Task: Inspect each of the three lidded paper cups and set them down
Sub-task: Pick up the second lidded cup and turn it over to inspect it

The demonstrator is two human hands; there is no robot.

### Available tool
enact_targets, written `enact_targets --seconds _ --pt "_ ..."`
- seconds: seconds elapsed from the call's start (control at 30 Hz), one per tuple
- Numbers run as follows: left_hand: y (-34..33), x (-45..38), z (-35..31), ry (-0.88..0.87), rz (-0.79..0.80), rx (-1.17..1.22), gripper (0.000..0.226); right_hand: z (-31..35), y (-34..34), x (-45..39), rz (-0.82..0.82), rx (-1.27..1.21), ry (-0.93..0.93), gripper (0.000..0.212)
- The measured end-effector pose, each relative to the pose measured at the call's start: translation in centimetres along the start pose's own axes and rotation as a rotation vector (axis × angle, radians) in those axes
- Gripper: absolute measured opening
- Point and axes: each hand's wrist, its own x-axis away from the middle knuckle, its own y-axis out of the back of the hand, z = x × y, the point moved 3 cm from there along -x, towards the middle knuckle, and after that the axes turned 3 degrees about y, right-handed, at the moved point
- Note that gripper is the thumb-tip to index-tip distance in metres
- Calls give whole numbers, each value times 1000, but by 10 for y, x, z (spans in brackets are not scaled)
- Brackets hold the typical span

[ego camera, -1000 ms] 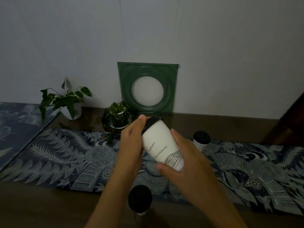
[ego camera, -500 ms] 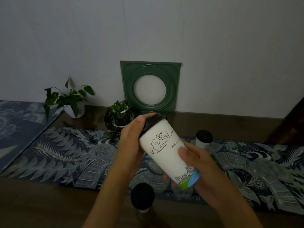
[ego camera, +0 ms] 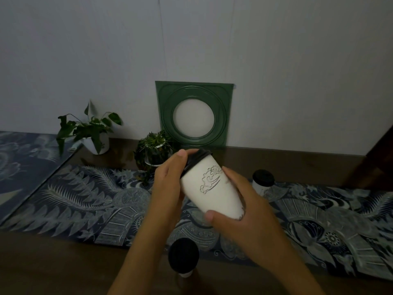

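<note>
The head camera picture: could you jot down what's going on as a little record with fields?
held cup: white paper cup, black lid, tilted, cloud drawing facing the camera
left hand: grips the lid end
right hand: grips the base end
near cup: stands below the hands
far cup: stands on the patterned runner
background: two potted plants, green square frame

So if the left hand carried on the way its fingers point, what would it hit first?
Probably the small bushy plant just beyond the left hand, which grips the held cup at its lid; depth is unclear.
</note>
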Motion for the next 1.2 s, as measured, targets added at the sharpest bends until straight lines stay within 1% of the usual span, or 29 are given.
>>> enact_targets --seconds 0.07,0.13,0.17,0.27,0.33,0.37,0.4,0.43,0.5,0.57,0.67,0.73,0.8,0.87,0.93,0.97,1.03,1.1,1.13,1.17,1.2 --pt "0 2 -3 -24 35 16 39 0 5 -1 43 -185 -6 73" --pt "-1 3 -5 -32 55 50 39 -1 7 -2 78 -378 -50 65" --pt "-1 4 -6 -26 62 68 39 -3 7 -2 108 -502 -100 65" --pt "-4 5 -7 -2 76 109 41 -5 4 0 250 -888 -237 76" --pt "-6 5 -8 -5 77 115 41 -3 3 3 300 -975 -280 78" --pt "-7 6 -8 -8 73 113 41 -3 3 3 294 -981 -282 76" --pt "-7 5 -8 -5 63 114 41 -2 3 3 268 -962 -280 73" --pt "-7 5 -8 0 51 113 40 -2 4 3 224 -887 -270 71" --pt "-7 5 -7 -1 29 91 39 -1 7 2 117 -560 -200 74" --pt "-8 5 -7 -9 15 61 35 5 10 2 33 -201 -83 82" --pt "-10 5 -5 -7 -11 31 36 14 9 4 -10 183 75 89" --pt "-11 5 -4 -4 -27 5 38 16 6 5 -14 348 137 91" --pt "-11 4 -4 -11 -20 -12 39 16 4 6 -32 379 146 93" --pt "-11 5 -5 -11 7 -16 39 14 4 6 -32 288 121 91" --pt "-10 6 -8 -8 31 -5 39 12 7 5 14 1 64 86" --pt "-10 7 -9 -9 40 7 39 10 8 3 42 -147 64 81" --pt "-11 8 -11 -10 53 39 38 6 13 4 81 -341 51 67" --pt "-11 10 -12 -1 70 68 35 7 15 5 176 -583 -84 59" --pt "-12 11 -11 9 78 80 37 9 15 3 225 -659 -131 58" --pt "-12 11 -10 21 84 93 38 7 15 1 251 -666 -179 54" --pt "-12 12 -10 33 88 107 39 4 17 5 286 -698 -158 47"
